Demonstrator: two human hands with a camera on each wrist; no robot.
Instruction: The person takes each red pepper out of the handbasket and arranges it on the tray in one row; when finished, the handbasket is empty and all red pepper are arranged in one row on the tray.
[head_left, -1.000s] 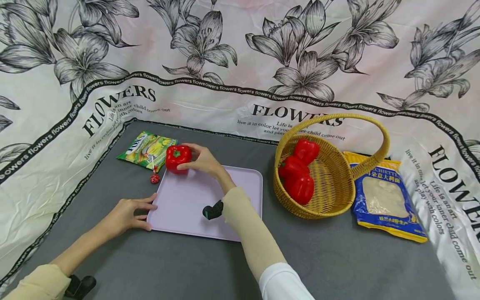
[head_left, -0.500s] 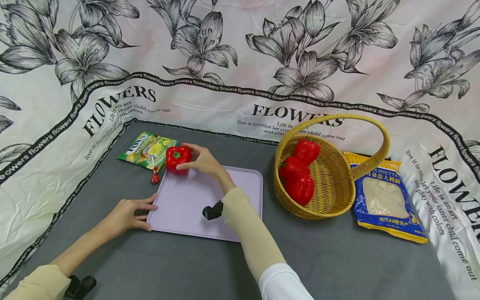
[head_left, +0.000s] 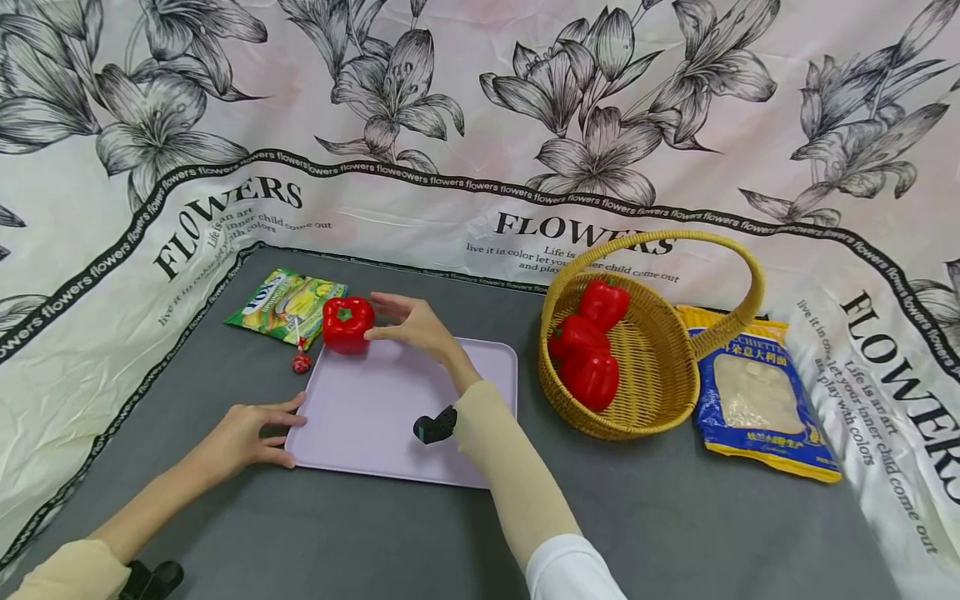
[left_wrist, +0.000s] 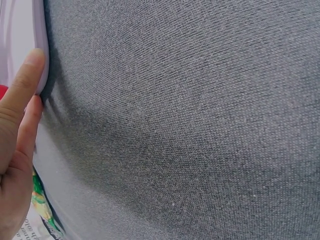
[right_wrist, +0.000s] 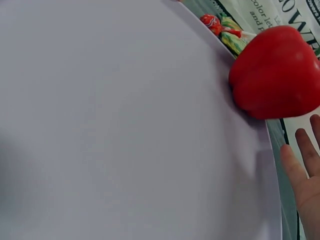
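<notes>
A red bell pepper (head_left: 348, 325) stands on the far left corner of a lilac tray (head_left: 405, 408), its green stem end showing. Just to the right of it is my right hand (head_left: 416, 325), fingers apart; in the right wrist view a gap separates these fingers (right_wrist: 306, 155) from the pepper (right_wrist: 275, 75). My left hand (head_left: 251, 433) touches the tray's near left corner with outstretched fingers. The left wrist view has a fingertip of that hand (left_wrist: 20, 130) over the tray rim (left_wrist: 40, 30) and another finger beside it.
Left of the pepper lie a green candy bag (head_left: 281, 304) and a red-wrapped lollipop (head_left: 301, 362). Right of the tray stands a tall-handled wicker basket (head_left: 652, 367) with red bell peppers (head_left: 590, 379) inside. A blue and yellow pasta bag (head_left: 757, 396) lies beyond it.
My right hand has let go of the bell pepper and drawn slightly right, its fingers now apart from it. The left hand stays at the tray corner. The head view has shifted a little.
</notes>
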